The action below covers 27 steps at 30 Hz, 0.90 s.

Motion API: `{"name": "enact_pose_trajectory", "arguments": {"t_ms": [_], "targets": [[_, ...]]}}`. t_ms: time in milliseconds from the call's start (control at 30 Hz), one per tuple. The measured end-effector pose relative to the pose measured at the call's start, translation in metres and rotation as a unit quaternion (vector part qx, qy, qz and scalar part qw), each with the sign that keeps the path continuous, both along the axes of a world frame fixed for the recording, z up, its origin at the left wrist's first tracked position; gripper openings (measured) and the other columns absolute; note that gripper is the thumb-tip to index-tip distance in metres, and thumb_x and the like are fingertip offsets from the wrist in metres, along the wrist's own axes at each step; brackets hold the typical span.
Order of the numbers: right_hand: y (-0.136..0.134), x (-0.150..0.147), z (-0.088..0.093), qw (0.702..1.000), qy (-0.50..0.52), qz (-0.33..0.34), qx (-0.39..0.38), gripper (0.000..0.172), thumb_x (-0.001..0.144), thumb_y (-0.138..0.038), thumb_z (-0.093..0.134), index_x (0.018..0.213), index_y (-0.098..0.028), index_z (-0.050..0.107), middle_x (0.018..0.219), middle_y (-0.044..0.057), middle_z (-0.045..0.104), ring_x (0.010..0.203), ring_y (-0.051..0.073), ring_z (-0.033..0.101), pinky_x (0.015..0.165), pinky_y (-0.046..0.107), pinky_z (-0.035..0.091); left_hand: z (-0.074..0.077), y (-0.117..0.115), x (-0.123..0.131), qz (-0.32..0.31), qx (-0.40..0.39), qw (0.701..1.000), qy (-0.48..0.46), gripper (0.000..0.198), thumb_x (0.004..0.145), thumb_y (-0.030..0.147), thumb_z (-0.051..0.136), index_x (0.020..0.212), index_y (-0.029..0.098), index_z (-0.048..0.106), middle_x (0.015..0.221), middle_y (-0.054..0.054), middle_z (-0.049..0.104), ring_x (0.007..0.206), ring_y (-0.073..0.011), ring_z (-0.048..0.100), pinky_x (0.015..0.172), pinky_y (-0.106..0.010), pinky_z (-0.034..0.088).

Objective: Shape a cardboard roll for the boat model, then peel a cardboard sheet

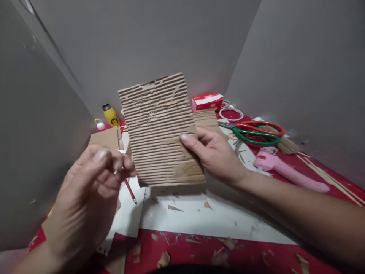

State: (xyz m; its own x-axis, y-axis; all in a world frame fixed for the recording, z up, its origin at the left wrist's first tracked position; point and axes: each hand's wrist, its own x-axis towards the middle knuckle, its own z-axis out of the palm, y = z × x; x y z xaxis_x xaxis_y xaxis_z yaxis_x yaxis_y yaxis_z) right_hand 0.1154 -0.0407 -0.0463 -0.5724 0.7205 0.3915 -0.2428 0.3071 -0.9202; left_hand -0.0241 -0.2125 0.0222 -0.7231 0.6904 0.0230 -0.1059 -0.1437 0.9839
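My right hand (215, 152) grips a piece of corrugated cardboard (155, 129) by its right side, thumb on the face towards me and fingers behind. Bare ridges cover most of that face; torn brown paper is left at the lower right, with scraps near the top. The piece is raised above the table, tilted a little. Beside its lower left edge is my left hand (91, 190), its fingers curled in and thumb tip close to the index finger. Whatever might be between those fingertips is too small to make out.
White paper (176, 220) with cardboard scraps covers part of the red table (159, 247). A pencil (130, 191) lies at left. To the right are scissors (256, 134), a pink glue gun (293, 175) and thin sticks (330, 177). Behind stand a yellow bottle (111, 115) and a red tissue pack (207, 102).
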Motion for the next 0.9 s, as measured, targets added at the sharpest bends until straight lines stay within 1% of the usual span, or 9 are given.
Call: {"name": "enact_pose_trajectory", "arguments": {"t_ms": [133, 233, 333, 467, 567, 633, 733, 800, 900], "targets": [[-0.005, 0.000, 0.000, 0.998, 0.012, 0.044, -0.032, 0.029, 0.086, -0.045, 0.061, 0.090, -0.017, 0.068, 0.083, 0.002, 0.071, 0.074, 0.014, 0.066, 0.070, 0.029, 0.054, -0.010, 0.010, -0.013, 0.000, 0.030, 1.000, -0.010, 0.005, 0.085, 0.023, 0.065, 0.087, 0.028, 0.066, 0.092, 0.007, 0.067, 0.099, -0.0106, 0.060, 0.083, -0.017, 0.051], [-0.015, 0.000, -0.004, 0.990, -0.004, 0.112, -0.081, 0.028, 0.085, -0.044, 0.063, 0.087, -0.017, 0.068, 0.082, 0.002, 0.072, 0.073, 0.014, 0.066, 0.068, 0.027, 0.054, -0.031, -0.005, -0.019, -0.098, -0.040, 0.992, -0.066, 0.026, 0.083, 0.031, 0.067, 0.108, 0.028, 0.066, 0.106, 0.002, 0.069, 0.108, -0.0176, 0.060, 0.084, -0.024, 0.052], [-0.029, 0.000, -0.007, 0.963, -0.052, 0.226, -0.139, 0.027, 0.083, -0.044, 0.065, 0.088, -0.017, 0.067, 0.083, 0.002, 0.072, 0.074, 0.014, 0.067, 0.070, 0.027, 0.055, -0.050, -0.020, -0.010, -0.198, -0.089, 0.966, -0.143, 0.041, 0.075, 0.030, 0.073, 0.114, 0.021, 0.066, 0.106, -0.009, 0.071, 0.107, -0.0288, 0.063, 0.086, -0.038, 0.053], [-0.035, -0.002, -0.012, 0.934, -0.102, 0.305, -0.158, 0.026, 0.085, -0.044, 0.062, 0.090, -0.019, 0.066, 0.084, 0.002, 0.072, 0.072, 0.015, 0.067, 0.073, 0.029, 0.056, -0.070, -0.026, 0.007, -0.156, -0.098, 0.967, -0.175, 0.043, 0.074, 0.029, 0.072, 0.115, 0.017, 0.065, 0.109, -0.014, 0.071, 0.109, -0.0330, 0.063, 0.094, -0.046, 0.050], [-0.028, -0.005, -0.017, 0.959, -0.143, 0.236, -0.065, 0.023, 0.086, -0.041, 0.061, 0.082, -0.018, 0.064, 0.077, 0.001, 0.067, 0.067, 0.013, 0.063, 0.066, 0.026, 0.054, -0.083, -0.025, 0.009, -0.080, -0.102, 0.985, -0.114, 0.047, 0.075, 0.033, 0.073, 0.118, 0.018, 0.062, 0.116, -0.013, 0.069, 0.113, -0.0311, 0.060, 0.100, -0.045, 0.046], [-0.023, -0.005, -0.019, 0.984, -0.146, 0.103, 0.020, 0.019, 0.087, -0.036, 0.060, 0.083, -0.018, 0.062, 0.073, 0.000, 0.064, 0.062, 0.012, 0.059, 0.058, 0.024, 0.050, -0.092, -0.025, 0.004, -0.045, -0.111, 0.989, -0.083, 0.050, 0.074, 0.037, 0.075, 0.119, 0.019, 0.061, 0.119, -0.012, 0.068, 0.113, -0.0305, 0.060, 0.101, -0.044, 0.045], [-0.024, -0.002, -0.019, 0.982, -0.123, -0.049, 0.136, 0.006, 0.088, -0.025, 0.058, 0.087, -0.020, 0.062, 0.074, -0.001, 0.064, 0.061, 0.011, 0.058, 0.056, 0.023, 0.048, -0.101, -0.027, -0.003, -0.042, -0.129, 0.987, -0.090, 0.049, 0.075, 0.038, 0.075, 0.119, 0.020, 0.062, 0.120, -0.012, 0.067, 0.113, -0.0305, 0.061, 0.100, -0.043, 0.046], [-0.030, 0.001, -0.018, 0.967, -0.123, -0.042, 0.220, 0.005, 0.087, -0.018, 0.058, 0.086, -0.020, 0.062, 0.074, -0.001, 0.066, 0.064, 0.012, 0.061, 0.059, 0.024, 0.049, -0.106, -0.029, -0.004, -0.061, -0.140, 0.983, -0.102, 0.047, 0.077, 0.037, 0.073, 0.120, 0.021, 0.061, 0.122, -0.011, 0.066, 0.114, -0.0303, 0.060, 0.100, -0.043, 0.046], [-0.040, 0.003, -0.021, 0.929, -0.133, 0.050, 0.342, 0.010, 0.088, -0.013, 0.056, 0.091, -0.020, 0.063, 0.079, 0.002, 0.069, 0.071, 0.014, 0.064, 0.064, 0.025, 0.051, -0.110, -0.029, -0.002, -0.099, -0.153, 0.979, -0.093, 0.047, 0.081, 0.037, 0.070, 0.124, 0.022, 0.059, 0.121, -0.010, 0.067, 0.118, -0.0298, 0.058, 0.099, -0.041, 0.047]]}}
